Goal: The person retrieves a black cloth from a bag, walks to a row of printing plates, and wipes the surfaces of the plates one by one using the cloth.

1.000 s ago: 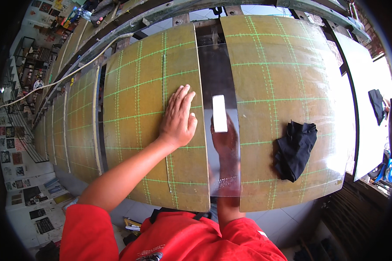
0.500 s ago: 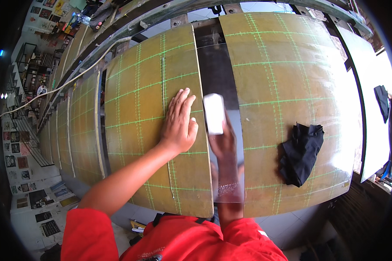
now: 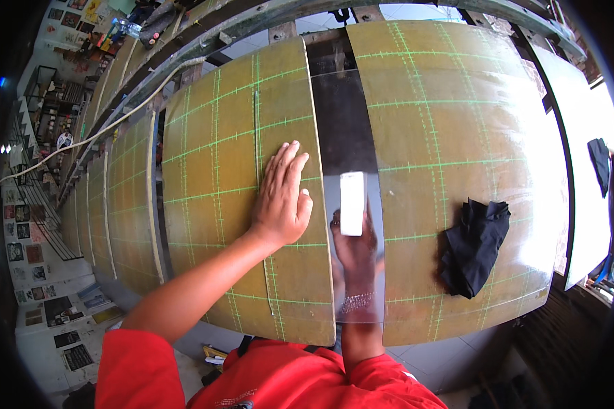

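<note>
My left hand lies flat with fingers stretched out on the left yellow-brown board, which is marked with green lines. A clear sheet spans the dark gap between this board and the right yellow-brown board. Through the sheet I see my right hand down in the gap. Its fingers are around the lower end of a bright white rectangular panel, resembling a lit phone screen. The fingers are partly hidden behind the panel.
A crumpled black cloth rests on the right board. Metal rails run along the far side, with a pale cable crossing at left. More marked boards line up leftward. A white panel stands at far right, with another dark cloth.
My right hand has drawn the white panel toward me and slightly right under the clear sheet, turning it a little. My left hand stays flat in nearly the same spot.
</note>
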A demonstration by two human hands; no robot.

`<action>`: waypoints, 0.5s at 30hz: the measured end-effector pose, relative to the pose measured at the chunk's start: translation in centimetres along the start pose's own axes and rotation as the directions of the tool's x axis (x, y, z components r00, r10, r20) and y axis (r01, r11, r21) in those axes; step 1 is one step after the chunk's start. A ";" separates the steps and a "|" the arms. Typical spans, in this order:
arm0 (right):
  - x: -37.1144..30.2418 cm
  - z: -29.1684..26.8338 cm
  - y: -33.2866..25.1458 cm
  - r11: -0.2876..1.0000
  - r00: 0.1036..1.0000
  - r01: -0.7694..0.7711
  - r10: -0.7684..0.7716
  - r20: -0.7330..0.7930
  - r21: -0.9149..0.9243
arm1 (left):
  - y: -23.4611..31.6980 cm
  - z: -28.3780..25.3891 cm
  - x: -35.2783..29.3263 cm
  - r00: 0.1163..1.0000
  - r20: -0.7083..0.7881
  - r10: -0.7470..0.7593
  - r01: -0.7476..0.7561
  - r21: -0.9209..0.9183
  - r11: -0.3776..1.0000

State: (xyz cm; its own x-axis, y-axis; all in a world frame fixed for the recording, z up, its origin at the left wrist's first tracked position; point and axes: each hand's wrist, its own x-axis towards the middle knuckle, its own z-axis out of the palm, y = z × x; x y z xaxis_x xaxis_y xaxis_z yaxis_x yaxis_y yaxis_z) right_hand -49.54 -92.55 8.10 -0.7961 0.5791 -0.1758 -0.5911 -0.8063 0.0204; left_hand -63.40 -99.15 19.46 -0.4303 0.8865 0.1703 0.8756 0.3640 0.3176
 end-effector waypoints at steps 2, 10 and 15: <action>2.5 0.2 -0.1 0.999 0.998 0.036 -0.035 -0.047 0.022 | 0.2 0.2 -0.1 1.000 -0.005 0.014 -0.014 -0.013 1.000; -0.7 -0.1 0.1 0.979 0.999 0.029 -0.035 -0.025 -0.201 | 0.1 0.0 0.0 1.000 0.019 -0.007 0.007 0.005 1.000; 5.1 0.1 -0.7 0.988 1.000 0.022 -0.020 0.014 -0.154 | 0.6 0.0 0.2 1.000 0.012 0.013 -0.013 -0.003 1.000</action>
State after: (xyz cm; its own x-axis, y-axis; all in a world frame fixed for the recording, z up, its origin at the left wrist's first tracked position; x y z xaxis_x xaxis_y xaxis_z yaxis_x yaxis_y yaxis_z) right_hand -53.18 -89.02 7.27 -0.7856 0.5970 -0.1627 -0.5816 -0.8021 -0.1355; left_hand -62.92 -98.74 19.65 -0.4163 0.8945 0.1629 0.8804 0.3519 0.3177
